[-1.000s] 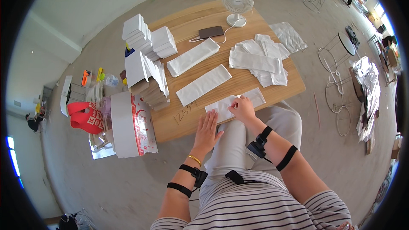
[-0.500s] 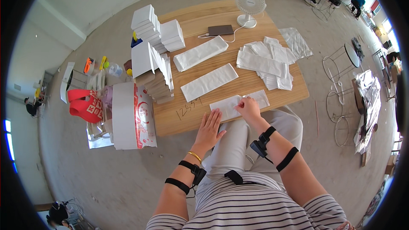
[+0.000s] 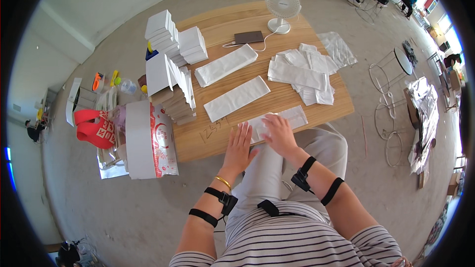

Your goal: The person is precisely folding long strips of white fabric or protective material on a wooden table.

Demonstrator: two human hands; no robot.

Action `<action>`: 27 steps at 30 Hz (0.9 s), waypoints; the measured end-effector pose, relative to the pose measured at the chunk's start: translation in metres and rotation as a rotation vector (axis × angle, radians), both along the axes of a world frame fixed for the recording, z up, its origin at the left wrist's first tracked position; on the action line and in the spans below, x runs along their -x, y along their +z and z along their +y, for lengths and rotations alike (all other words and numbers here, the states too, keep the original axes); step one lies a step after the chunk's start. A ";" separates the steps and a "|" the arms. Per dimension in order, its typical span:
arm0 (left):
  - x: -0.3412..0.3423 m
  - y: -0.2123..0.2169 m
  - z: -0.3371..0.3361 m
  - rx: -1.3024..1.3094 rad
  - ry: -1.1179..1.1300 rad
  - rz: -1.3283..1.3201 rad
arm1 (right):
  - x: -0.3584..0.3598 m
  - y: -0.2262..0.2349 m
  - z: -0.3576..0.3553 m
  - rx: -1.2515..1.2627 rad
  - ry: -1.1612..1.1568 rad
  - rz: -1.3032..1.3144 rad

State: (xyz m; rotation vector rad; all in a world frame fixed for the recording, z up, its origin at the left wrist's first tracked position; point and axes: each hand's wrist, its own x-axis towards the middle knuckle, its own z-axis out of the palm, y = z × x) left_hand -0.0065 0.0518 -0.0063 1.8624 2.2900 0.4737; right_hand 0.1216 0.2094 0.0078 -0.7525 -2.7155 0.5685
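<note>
A long flat white strip, like a folded plastic sleeve [image 3: 297,115], lies along the table's near edge, half covered by my hands. My left hand [image 3: 239,147] rests flat over its left end, fingers stretched out. Across the strip's middle is my right hand [image 3: 279,135], its fingers apart and touching or just above the surface; I cannot tell which. Beyond them lies another flat white strip [image 3: 237,99], and past that a thicker stack of white strips [image 3: 226,65]. To the right, several loose white strips [image 3: 302,74] overlap in a pile.
White boxes [image 3: 161,76] stand stacked at the table's left. A small fan [image 3: 283,6] and a dark power bank [image 3: 249,37] sit at the far side, joined by a cable. A carton [image 3: 143,141] and a red bag [image 3: 96,128] flank the left edge. Stools [image 3: 403,61] stand to the right.
My right hand has slid left along the strip toward my left hand, and its fingers have gone from a pinch to spread. My left hand stays flat. The view has shifted slightly.
</note>
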 end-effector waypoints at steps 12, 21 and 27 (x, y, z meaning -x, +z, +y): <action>0.013 -0.001 0.026 0.005 0.024 -0.081 | -0.021 -0.012 0.008 -0.016 0.125 -0.071; 0.058 -0.012 0.084 0.075 0.235 0.126 | -0.055 -0.008 0.005 0.121 -0.115 0.039; 0.046 -0.014 0.090 0.145 0.254 0.177 | -0.066 -0.006 0.006 0.196 -0.143 0.062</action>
